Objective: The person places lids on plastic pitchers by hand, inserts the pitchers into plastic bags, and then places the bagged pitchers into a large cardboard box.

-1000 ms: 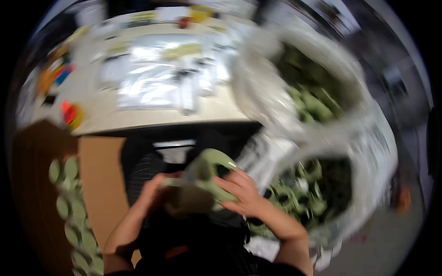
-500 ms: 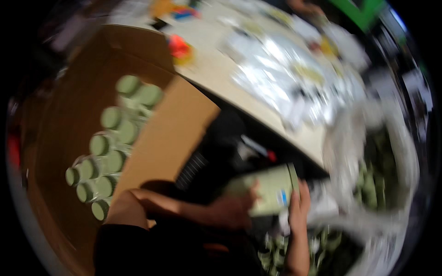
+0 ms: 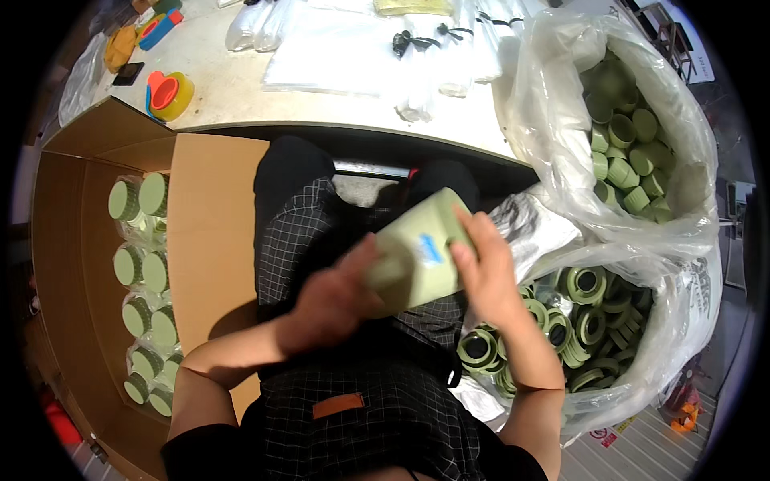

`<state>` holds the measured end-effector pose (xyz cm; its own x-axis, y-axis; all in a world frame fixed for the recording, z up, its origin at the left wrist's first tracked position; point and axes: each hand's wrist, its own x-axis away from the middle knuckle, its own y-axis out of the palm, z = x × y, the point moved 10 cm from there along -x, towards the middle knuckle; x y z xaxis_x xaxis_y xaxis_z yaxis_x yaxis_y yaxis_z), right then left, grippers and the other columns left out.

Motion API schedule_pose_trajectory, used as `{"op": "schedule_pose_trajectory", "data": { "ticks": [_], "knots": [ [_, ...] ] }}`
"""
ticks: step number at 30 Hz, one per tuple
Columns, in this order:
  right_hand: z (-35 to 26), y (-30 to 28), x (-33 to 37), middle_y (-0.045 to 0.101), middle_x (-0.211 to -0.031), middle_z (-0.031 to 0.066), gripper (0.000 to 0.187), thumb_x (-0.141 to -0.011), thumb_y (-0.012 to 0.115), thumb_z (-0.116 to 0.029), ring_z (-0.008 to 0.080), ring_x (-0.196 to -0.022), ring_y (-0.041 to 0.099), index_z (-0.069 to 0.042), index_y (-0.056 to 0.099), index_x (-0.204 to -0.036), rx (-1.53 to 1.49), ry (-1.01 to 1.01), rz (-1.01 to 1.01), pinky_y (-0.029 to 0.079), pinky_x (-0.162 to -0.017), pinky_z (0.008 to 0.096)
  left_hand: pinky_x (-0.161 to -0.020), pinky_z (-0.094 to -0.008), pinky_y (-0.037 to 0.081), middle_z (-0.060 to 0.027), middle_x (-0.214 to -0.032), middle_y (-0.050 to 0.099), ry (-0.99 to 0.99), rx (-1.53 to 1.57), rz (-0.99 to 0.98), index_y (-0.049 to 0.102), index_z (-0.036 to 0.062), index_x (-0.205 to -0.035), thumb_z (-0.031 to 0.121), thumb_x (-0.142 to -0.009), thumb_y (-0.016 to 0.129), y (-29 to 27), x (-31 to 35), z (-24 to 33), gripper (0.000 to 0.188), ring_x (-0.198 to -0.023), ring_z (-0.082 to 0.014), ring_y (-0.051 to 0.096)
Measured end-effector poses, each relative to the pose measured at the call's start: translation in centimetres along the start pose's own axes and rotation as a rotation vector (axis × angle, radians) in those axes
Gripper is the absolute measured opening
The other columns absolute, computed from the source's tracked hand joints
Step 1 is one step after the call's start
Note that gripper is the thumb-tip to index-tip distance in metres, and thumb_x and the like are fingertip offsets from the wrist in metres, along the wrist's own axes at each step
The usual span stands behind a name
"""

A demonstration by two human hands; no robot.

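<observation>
A pale green plastic canister (image 3: 413,276) with a small blue label is tilted above my lap. My right hand (image 3: 487,268) grips its upper right end, fingers over the top and thumb on the side. At the lower left end is my left hand (image 3: 333,297), touching or very near the canister; motion smears its fingers. To my left, an open cardboard box (image 3: 216,240) contains several green-capped containers (image 3: 138,317) in clear plastic wrap. On my right, one lined bag (image 3: 553,120) holds green caps (image 3: 626,172), and a nearer bag (image 3: 642,361) holds green ring-shaped parts (image 3: 592,325).
Across the front runs a pale table (image 3: 224,88) with clear plastic bags (image 3: 329,48), tied plastic bundles (image 3: 417,80), a yellow tape roll with a red core (image 3: 172,94) and a dark phone-like object (image 3: 128,74). White crumpled plastic (image 3: 533,232) lies beside my right hand.
The view has turned and become sharper. The canister stays between my hands, now tilted more steeply, its right end higher. My right hand still grips it.
</observation>
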<state>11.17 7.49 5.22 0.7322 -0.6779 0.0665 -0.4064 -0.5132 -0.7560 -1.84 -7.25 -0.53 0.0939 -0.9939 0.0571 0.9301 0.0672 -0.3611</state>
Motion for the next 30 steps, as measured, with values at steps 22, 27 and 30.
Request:
{"op": "schedule_pose_trajectory", "data": {
  "ticks": [22, 27, 30],
  "knots": [
    [11.1, 3.9, -14.1, 0.065, -0.100, 0.0204, 0.051, -0.103, 0.047, -0.047, 0.0291, -0.092, 0.066, 0.002, 0.061, -0.103, -1.770, -0.046, -0.242, 0.057, -0.081, 0.0403, -0.079, -0.0397, 0.051, -0.0195, -0.087, 0.070, -0.158, -0.312, 0.339, 0.071, -0.0010, -0.092, 0.023, -0.095, 0.056, -15.6, -31.3, -15.8, 0.028, -0.082, -0.0333, 0.067],
    [11.1, 8.1, -17.9, 0.064, -0.095, 0.0095, 0.020, -0.095, 0.064, -0.017, 0.0202, -0.087, 0.063, -0.001, 0.061, -0.107, -1.069, 0.179, 0.069, 0.053, -0.077, 0.0325, -0.082, -0.0387, 0.053, -0.0120, -0.089, 0.068, -0.220, 0.544, 0.455, 0.067, -0.0015, -0.098, 0.023, -0.100, 0.040, -14.8, -28.7, -14.6, 0.037, -0.083, -0.0233, 0.065],
    [10.2, 6.0, -17.3, 0.065, -0.094, 0.0047, 0.023, -0.089, 0.070, -0.009, 0.0149, -0.092, 0.062, 0.002, 0.063, -0.108, -0.858, 0.118, 0.241, 0.051, -0.080, 0.0288, -0.082, -0.0352, 0.050, -0.0076, -0.086, 0.065, -0.025, 0.421, 0.242, 0.063, 0.0012, -0.090, 0.014, -0.096, 0.048, -5.9, -26.0, -7.8, 0.021, -0.085, -0.0196, 0.061]
  ]
}}
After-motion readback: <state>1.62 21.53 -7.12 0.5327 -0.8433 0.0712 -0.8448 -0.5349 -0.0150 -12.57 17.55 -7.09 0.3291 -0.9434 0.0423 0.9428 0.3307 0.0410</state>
